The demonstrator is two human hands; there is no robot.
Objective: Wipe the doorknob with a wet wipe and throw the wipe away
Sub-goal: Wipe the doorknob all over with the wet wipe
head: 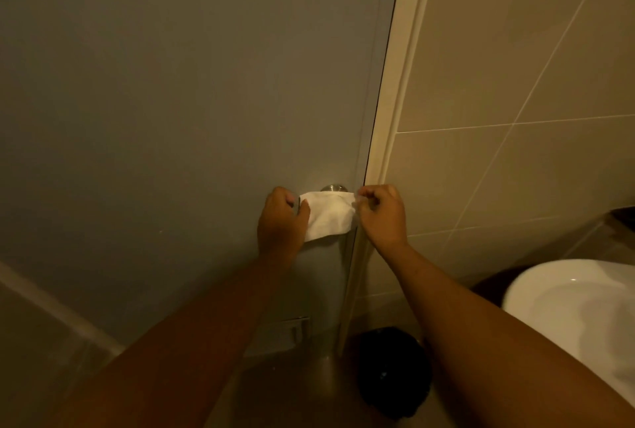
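A white wet wipe [329, 216] is stretched flat between my two hands, right in front of the metal doorknob [333, 188] on the grey door [171, 101]. Only the knob's top shows above the wipe. My left hand [281, 221] pinches the wipe's left edge and my right hand [381, 214] pinches its right edge. Whether the wipe touches the knob is unclear.
A cream door frame [395, 101] runs beside the knob, with beige tiled wall [515, 66] to its right. A white basin [577, 307] sits at lower right. A black bin [391, 372] stands on the floor below the frame.
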